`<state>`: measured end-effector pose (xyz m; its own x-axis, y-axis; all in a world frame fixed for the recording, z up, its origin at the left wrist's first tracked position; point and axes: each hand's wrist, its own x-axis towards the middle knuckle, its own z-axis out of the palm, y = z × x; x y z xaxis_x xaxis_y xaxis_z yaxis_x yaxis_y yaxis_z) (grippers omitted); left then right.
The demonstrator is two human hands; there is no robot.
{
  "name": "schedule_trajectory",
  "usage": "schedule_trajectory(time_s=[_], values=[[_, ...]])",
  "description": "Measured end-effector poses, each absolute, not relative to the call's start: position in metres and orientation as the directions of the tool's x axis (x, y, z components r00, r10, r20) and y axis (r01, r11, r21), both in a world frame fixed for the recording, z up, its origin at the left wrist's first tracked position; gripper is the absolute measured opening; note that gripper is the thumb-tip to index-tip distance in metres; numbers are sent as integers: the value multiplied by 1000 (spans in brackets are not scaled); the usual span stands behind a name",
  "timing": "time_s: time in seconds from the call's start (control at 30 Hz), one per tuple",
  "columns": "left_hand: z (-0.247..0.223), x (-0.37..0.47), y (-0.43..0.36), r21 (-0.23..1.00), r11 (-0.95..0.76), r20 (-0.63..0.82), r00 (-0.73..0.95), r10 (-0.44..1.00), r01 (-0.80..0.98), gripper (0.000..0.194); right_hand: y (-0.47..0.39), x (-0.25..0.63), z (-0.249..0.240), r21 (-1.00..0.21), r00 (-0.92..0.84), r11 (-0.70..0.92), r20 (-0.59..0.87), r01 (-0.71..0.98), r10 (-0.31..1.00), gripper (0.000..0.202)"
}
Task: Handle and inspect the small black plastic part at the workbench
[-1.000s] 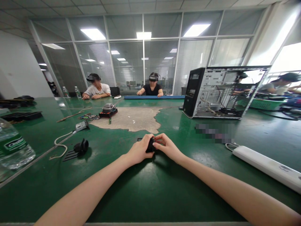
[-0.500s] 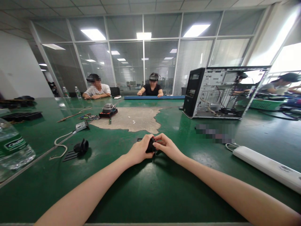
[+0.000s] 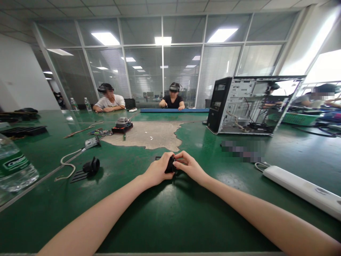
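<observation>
Just above the green table [image 3: 170,217], at the centre, my left hand [image 3: 159,168] is wrapped round a small black part [image 3: 170,165]. My right hand [image 3: 189,166] pinches the same part from the right, with thumb and index finger at its edge. My fingers hide much of the part; a black frame-like end sticks out behind my left hand. To the left lies a similar black piece [image 3: 91,165] with long prongs. Beyond it a metal bracket [image 3: 92,142] with a pale cable rests on the table.
An open computer case [image 3: 221,106] stands at the back right, and a white power strip [image 3: 301,188] lies at the right. A water bottle [image 3: 17,165] is at the left edge. Two people sit across the table; another is at far right.
My hands and the black part have barely moved. Across the table, one hand of the person in black has drawn in towards the body.
</observation>
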<state>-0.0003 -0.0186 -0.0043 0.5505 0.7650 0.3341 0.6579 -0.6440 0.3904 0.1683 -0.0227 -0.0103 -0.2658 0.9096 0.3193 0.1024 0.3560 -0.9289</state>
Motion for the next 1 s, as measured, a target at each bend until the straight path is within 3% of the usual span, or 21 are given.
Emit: schedule_trajectory(time_s=[0.17,0.37,0.63,0.83,1.0], values=[[-4,0,-19,366,-650,334,558,760,666,60,-22,169,-13,-970,-311,229,192,86,931,30],[-6,0,-19,372,-648,343,550,762,665,62,-30,170,-10,-905,-322,409,356,114,877,26],[-6,0,-17,379,-661,348,561,751,648,60,-21,169,-13,-971,-285,225,194,80,939,31],[-7,-1,-16,368,-673,364,566,740,642,60,-28,171,-11,-909,-336,407,357,89,871,26],[-6,0,-17,360,-672,358,569,740,647,61,-24,168,-10,-933,-264,347,312,95,913,23]])
